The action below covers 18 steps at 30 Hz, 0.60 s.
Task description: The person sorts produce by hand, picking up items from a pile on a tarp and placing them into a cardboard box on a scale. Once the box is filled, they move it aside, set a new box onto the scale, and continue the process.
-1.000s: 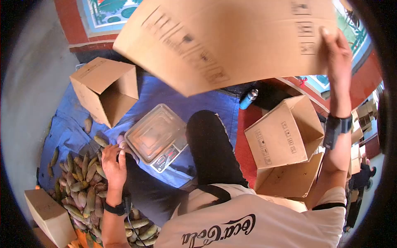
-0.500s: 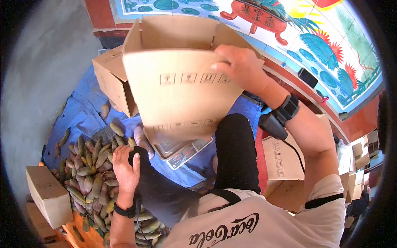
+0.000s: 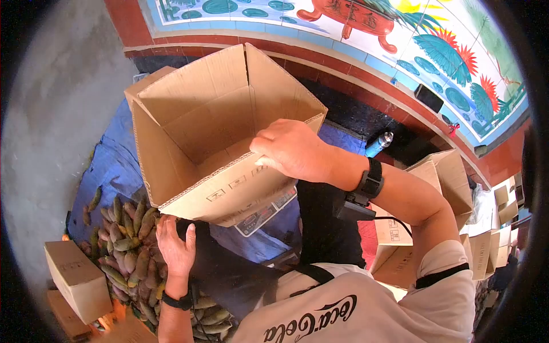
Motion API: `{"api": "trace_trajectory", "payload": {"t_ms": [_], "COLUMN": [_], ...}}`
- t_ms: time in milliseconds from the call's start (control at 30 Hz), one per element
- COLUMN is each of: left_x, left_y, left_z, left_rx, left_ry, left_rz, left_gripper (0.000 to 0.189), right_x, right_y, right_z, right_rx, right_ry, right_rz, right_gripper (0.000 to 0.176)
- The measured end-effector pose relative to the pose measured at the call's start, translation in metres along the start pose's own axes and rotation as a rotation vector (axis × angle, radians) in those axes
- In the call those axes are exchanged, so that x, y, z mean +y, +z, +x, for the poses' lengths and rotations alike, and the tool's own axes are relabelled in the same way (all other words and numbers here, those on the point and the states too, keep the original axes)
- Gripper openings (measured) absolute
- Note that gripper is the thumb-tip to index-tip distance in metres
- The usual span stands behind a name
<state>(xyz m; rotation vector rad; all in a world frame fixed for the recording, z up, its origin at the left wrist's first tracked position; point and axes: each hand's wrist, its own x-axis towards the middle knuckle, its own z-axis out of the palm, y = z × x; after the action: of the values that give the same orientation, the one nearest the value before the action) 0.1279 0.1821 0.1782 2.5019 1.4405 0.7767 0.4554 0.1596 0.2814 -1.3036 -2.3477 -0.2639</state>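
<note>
An open, empty cardboard box [image 3: 223,97] is tilted over a scale [image 3: 266,214], its inside facing up. My right hand [image 3: 291,150] grips the box's near upper edge, thumb on the printed side and fingers over the rim. Beside the box's lower left corner is my left hand [image 3: 176,246], with thumb and fingers apart and fingertips close to or against the cardboard. Below and to the left lies a pile of long brownish-green and purplish vegetables [image 3: 131,246]. The box hides most of the scale.
Blue sheeting [image 3: 111,166] covers the floor. A smaller box [image 3: 80,280] stands at lower left, more boxes [image 3: 452,177] at right. A blue bottle [image 3: 378,144] stands by the tiled wall, and a phone-like black device [image 3: 429,98] is against the tiles.
The box has come lower and to the left, its opening turned more toward me. My right hand moved down and left with it. My left hand has shifted slightly down.
</note>
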Motion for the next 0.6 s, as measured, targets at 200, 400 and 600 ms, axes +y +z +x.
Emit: {"api": "trace_trajectory", "payload": {"t_ms": [200,400,600], "left_x": [0.005,-0.001,-0.005], "left_y": [0.000,0.006,0.013], "left_z": [0.004,0.000,0.000], "left_rx": [-0.011,-0.089,-0.139], "left_ry": [0.072,0.084,0.098], "left_rz": [0.045,0.113,0.117], "left_gripper": [0.051,0.053,0.050], "right_x": [-0.002,0.005,0.002], "right_y": [-0.002,0.011,0.009], "right_z": [-0.015,-0.014,-0.014], "right_rx": [0.034,0.168,0.289], "right_ry": [-0.057,-0.190,-0.175], "right_rz": [0.143,0.076,0.078], "right_gripper": [0.013,0.011,0.011]}}
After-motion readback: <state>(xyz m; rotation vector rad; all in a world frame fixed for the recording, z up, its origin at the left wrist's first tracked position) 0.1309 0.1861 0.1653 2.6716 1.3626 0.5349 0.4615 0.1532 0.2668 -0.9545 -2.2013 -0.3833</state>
